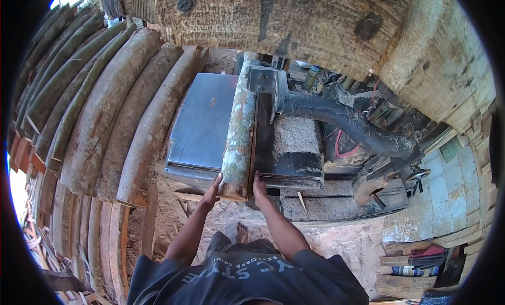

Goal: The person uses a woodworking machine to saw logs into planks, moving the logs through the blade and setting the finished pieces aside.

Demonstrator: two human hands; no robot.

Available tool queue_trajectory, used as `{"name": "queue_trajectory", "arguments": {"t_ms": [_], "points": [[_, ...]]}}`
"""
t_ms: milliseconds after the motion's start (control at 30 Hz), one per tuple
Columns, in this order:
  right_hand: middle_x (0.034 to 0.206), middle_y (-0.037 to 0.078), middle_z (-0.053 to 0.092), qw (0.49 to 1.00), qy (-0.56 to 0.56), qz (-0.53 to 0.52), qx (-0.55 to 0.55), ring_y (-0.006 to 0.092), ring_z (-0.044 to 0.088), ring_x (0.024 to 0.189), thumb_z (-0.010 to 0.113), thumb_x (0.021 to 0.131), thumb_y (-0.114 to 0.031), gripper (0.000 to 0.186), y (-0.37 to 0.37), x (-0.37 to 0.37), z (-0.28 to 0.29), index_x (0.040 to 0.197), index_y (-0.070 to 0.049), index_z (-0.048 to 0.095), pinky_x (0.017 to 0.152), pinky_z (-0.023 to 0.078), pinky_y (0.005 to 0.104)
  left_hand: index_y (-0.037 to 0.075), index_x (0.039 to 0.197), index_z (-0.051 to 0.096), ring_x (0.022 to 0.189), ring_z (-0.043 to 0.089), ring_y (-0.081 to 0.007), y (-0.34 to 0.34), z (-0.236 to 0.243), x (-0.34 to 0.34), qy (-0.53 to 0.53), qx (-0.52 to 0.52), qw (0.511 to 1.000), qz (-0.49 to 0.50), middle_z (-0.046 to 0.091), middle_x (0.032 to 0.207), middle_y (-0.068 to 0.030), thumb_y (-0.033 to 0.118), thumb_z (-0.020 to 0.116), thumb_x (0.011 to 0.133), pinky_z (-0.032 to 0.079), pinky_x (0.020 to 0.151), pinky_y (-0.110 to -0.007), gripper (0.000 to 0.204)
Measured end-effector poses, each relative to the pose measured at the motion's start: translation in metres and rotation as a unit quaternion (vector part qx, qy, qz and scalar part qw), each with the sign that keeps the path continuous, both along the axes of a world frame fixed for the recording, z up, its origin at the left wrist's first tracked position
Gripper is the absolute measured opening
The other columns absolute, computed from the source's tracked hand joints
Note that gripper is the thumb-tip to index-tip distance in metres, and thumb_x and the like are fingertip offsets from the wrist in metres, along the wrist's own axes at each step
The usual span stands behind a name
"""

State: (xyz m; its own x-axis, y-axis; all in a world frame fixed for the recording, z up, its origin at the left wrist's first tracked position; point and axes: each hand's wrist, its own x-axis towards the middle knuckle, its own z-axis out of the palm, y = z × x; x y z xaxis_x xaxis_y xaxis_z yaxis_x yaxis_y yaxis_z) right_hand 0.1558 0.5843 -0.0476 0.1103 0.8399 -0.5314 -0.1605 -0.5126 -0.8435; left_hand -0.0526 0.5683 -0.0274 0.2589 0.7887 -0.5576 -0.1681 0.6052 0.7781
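A long, mottled bark-covered log (239, 142) lies lengthwise on the metal table (202, 126) of a saw machine, its near end jutting past the table's front edge. My left hand (212, 192) presses against the left side of that end, fingers pointing forward. Along the right side, my right hand (259, 190) lies with its fingers extended, so the log is held between both palms. A narrow cut strip runs down the log's right edge. Farther off, the log passes beside a dark metal guide block (263, 78).
A thick curved metal arm (342, 115) reaches from the right to the guide. Sawdust (297, 136) covers the right table. Several logs (113, 105) are stacked at left. Large wooden beams (284, 21) hang across the top. A handwheel (417, 174) sits at right.
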Motion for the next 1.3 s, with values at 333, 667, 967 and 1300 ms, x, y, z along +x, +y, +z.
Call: {"name": "queue_trajectory", "arguments": {"t_ms": [333,667,967,1300], "points": [[0.129,0.011,0.051,0.95,0.284,-0.022,-0.13,0.026,0.055,0.113,0.024,0.091,-0.066,0.073,-0.115,-0.026,-0.008,0.137,-0.011,0.038,0.095,0.046,0.0412,0.0,0.137,0.035,0.117,0.048,-0.0243,-0.115,0.071,0.029,0.076,0.091,0.992,0.036,0.05,0.129,-0.0161,0.042,0.067,0.082,0.035,0.101,-0.034,0.077],[0.121,0.017,0.056,0.968,0.212,-0.034,-0.132,0.0258,0.057,0.108,0.024,0.087,-0.072,0.088,-0.225,-0.037,-0.028,0.131,0.001,0.045,0.09,0.046,0.036,0.002,0.137,0.039,0.113,0.053,-0.0263,-0.223,0.043,0.021,0.105,0.088,0.988,0.069,0.053,0.126,-0.0177,0.044,0.069,0.077,0.039,0.097,-0.035,0.079],[0.125,0.017,0.053,0.981,0.147,-0.021,-0.124,0.0254,0.053,0.112,0.026,0.088,-0.07,0.086,-0.364,-0.05,-0.009,0.133,0.002,0.044,0.093,0.043,0.0345,0.001,0.138,0.036,0.11,0.054,-0.0251,-0.359,0.019,0.002,0.1,0.063,0.989,0.094,0.054,0.123,-0.0189,0.037,0.074,0.075,0.042,0.096,-0.033,0.083],[0.121,0.014,0.055,0.982,0.173,-0.06,-0.055,0.0237,0.057,0.104,0.027,0.092,-0.065,0.079,-0.495,-0.063,-0.032,0.131,0.001,0.045,0.09,0.046,0.0345,0.002,0.135,0.041,0.108,0.055,-0.0229,-0.493,0.037,0.0,0.079,0.087,0.988,0.104,0.056,0.12,-0.0156,0.035,0.073,0.077,0.044,0.092,-0.033,0.075]]}}
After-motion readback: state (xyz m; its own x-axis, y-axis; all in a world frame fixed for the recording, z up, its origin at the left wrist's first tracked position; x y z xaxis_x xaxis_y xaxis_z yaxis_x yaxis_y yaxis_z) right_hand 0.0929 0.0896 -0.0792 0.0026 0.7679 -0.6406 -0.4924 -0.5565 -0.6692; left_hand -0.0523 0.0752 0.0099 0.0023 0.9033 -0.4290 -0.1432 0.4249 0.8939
